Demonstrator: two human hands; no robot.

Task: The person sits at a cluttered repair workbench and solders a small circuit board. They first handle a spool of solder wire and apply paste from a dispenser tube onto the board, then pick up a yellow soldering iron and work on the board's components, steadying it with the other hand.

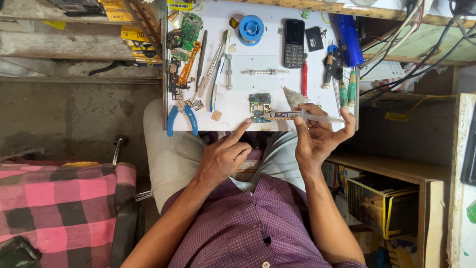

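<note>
Head view: our right hand [317,136] grips the syringe [302,116], tip at the board [260,107] just ahead of our left hand [225,159], forefinger out steadying it; we judge slow thumb pressure best, with bare bench [233,106] leftward before the pliers [181,118].

Slim syringe [305,116] lies level, tip probably touching circuit board [260,107].

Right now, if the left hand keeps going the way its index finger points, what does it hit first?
Likely the small circuit board on the white table: the left hand points its index finger up toward it, close to the syringe tip. Depth is unclear.
</note>
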